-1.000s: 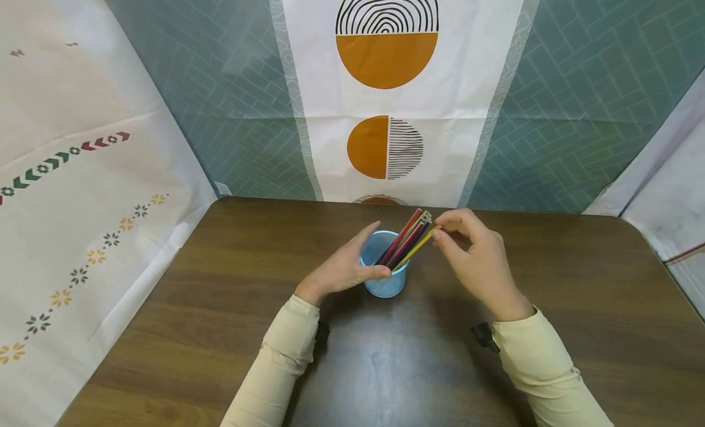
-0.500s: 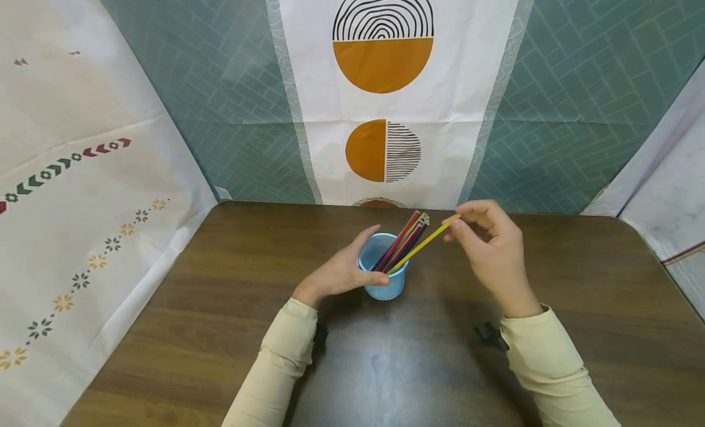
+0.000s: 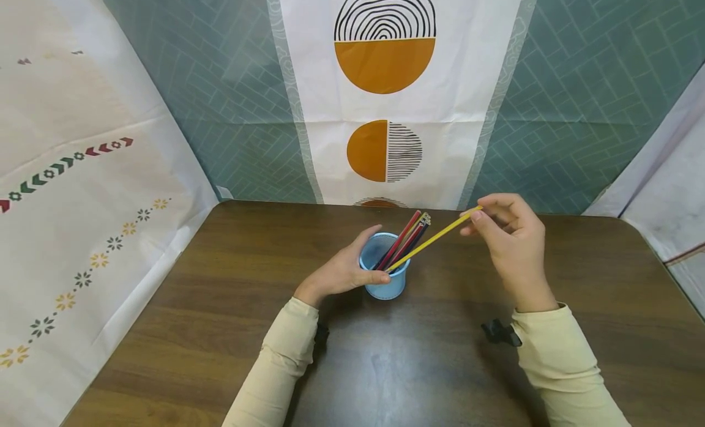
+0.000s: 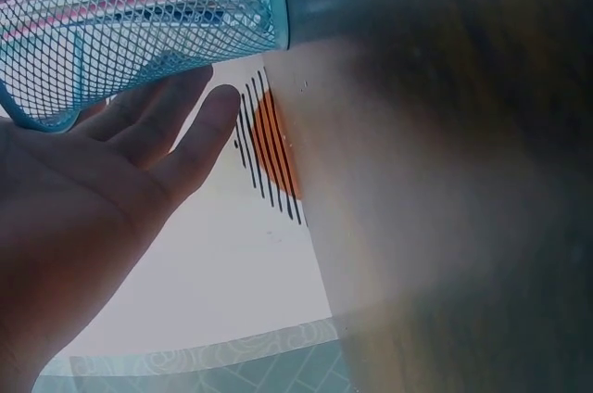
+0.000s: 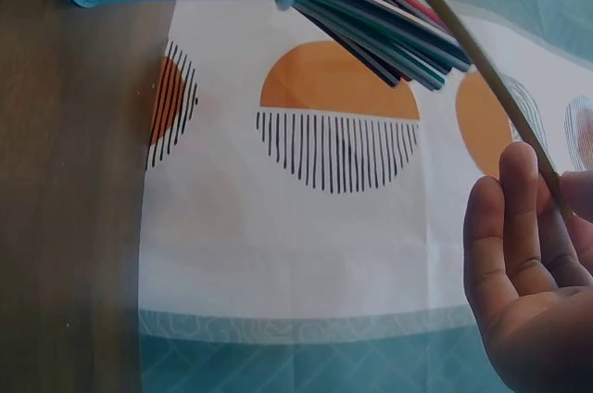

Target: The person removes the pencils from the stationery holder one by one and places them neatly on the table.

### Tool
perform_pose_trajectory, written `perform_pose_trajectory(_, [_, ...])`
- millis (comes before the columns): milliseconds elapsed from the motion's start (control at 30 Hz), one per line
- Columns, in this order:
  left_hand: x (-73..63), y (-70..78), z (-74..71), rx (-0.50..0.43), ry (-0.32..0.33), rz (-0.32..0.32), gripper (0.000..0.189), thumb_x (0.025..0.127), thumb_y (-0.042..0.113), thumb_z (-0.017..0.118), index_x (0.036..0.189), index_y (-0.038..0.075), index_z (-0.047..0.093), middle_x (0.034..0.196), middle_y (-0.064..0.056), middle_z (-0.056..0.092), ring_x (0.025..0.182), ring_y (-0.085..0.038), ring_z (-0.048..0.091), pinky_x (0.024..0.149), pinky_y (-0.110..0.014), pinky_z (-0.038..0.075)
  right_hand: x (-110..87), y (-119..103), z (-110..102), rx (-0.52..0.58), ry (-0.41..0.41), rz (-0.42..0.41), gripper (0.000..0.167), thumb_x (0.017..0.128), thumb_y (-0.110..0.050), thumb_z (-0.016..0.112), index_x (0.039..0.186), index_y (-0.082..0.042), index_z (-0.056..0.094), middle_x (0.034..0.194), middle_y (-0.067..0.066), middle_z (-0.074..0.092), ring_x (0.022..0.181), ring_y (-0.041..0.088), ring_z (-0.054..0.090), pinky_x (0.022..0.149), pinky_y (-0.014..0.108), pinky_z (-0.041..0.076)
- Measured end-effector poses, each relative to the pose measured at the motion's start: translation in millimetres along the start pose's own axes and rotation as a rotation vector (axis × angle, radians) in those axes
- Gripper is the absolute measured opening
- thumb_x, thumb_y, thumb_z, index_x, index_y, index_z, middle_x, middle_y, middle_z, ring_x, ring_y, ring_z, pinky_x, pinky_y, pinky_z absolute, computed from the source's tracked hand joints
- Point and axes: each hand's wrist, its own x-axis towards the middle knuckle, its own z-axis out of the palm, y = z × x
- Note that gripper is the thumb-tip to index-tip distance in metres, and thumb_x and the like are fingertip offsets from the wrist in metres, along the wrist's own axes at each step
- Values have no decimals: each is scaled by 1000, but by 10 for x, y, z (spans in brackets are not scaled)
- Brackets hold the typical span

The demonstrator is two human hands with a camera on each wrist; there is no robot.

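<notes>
A light blue mesh pencil cup (image 3: 387, 287) stands on the table, with several dark and red pencils (image 3: 404, 242) leaning right inside it. My left hand (image 3: 341, 273) holds the cup from its left side, thumb across the near rim; in the left wrist view its fingers (image 4: 199, 138) lie along the mesh (image 4: 139, 36). Between thumb and fingertips my right hand (image 3: 518, 249) pinches the upper end of a yellow pencil (image 3: 437, 236). The pencil slants down to the cup's near rim; whether its lower tip is inside, I cannot tell. The right wrist view shows this pencil (image 5: 482, 59) apart from the bundle (image 5: 389, 31).
The brown wooden table (image 3: 220, 329) extends around the cup on all sides. Behind it hangs a green and white cloth (image 3: 451, 78) with orange half circles. A patterned white cloth (image 3: 99, 200) covers the left side.
My right hand has moved right and slightly up, drawing the yellow pencil away from the other pencils and farther out over the rim. The left hand and cup have stayed in place.
</notes>
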Motion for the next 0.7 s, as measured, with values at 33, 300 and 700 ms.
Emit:
perform_pose_trajectory(33, [1, 0, 1, -3, -1, 4, 109, 81, 45, 85, 161, 17, 17, 139, -9, 52, 121, -23, 53, 105, -41, 44, 3, -2, -14, 23, 7, 3, 15, 91, 12, 66, 105, 6, 64, 87, 12, 73, 63, 20, 69, 72, 29, 58])
perform_pose_trajectory(300, [10, -12, 5, -26, -9, 9, 106, 81, 43, 85, 160, 20, 19, 138, -8, 52, 121, -21, 54, 104, -40, 44, 43, -20, -142, 167, 11, -42, 16, 91, 14, 65, 106, 11, 62, 86, 17, 71, 63, 26, 68, 72, 30, 59])
perform_pose_trajectory(700, [5, -25, -4, -55, -14, 24, 106, 82, 42, 85, 160, 15, 19, 139, -10, 51, 122, -24, 52, 105, -43, 44, 72, 2, -195, 167, 1, -52, 18, 92, 16, 63, 109, 18, 59, 87, 18, 72, 75, 25, 70, 71, 29, 58])
